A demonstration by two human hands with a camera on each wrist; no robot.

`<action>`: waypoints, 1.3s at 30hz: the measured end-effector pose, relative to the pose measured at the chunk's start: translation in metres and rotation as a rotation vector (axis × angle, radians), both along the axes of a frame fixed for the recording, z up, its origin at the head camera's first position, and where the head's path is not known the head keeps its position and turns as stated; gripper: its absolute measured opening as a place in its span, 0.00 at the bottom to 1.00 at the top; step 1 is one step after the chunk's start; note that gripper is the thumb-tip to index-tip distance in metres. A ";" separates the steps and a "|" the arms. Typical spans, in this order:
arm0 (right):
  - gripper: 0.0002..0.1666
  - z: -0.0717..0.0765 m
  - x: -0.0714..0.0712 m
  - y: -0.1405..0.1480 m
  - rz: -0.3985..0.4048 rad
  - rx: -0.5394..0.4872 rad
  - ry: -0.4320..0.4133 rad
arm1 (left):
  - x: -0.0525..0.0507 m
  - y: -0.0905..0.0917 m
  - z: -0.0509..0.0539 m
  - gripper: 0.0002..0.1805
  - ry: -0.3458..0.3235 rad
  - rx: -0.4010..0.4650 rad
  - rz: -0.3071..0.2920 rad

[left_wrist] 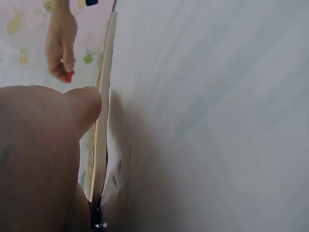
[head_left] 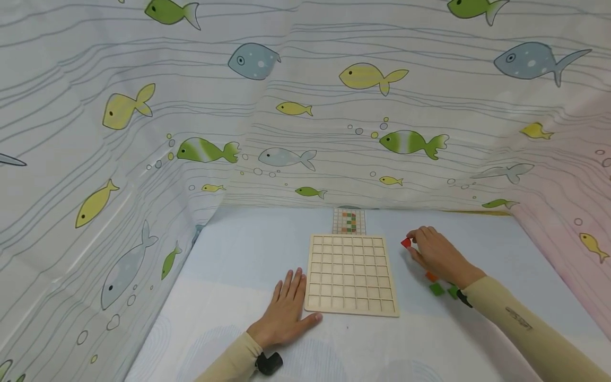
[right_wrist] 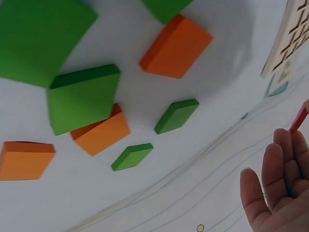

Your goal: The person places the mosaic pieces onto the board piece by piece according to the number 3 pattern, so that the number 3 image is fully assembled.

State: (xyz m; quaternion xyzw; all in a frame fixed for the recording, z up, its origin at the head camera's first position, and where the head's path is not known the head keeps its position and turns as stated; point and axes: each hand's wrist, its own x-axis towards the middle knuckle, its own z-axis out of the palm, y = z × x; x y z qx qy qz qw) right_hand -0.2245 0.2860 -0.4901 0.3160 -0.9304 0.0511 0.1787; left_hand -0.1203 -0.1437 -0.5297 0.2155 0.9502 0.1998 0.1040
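Note:
A square wooden grid board point(head_left: 350, 273) lies on the table with its cells bare. Beside its left edge my left hand point(head_left: 284, 313) rests flat with fingers straight, the thumb touching the board's lower left corner. To the right of the board, my right hand point(head_left: 436, 254) pinches a small red tile point(head_left: 406, 242) between thumb and fingertips, above the table. In the right wrist view the red tile point(right_wrist: 299, 118) shows only in part. Under my right forearm lie loose tiles, among them a green tile point(head_left: 436, 289) and an orange tile point(head_left: 431, 276).
A small pattern card point(head_left: 349, 221) with a printed grid of coloured squares lies behind the board. Several green and orange tiles point(right_wrist: 176, 46) are scattered on the table, some overlapping. A fish-print cloth point(head_left: 305, 122) hangs around the back and sides.

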 end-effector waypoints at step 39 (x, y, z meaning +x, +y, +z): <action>0.16 -0.018 -0.026 -0.090 0.122 -0.002 -0.105 | 0.000 -0.002 -0.003 0.55 0.021 0.013 -0.003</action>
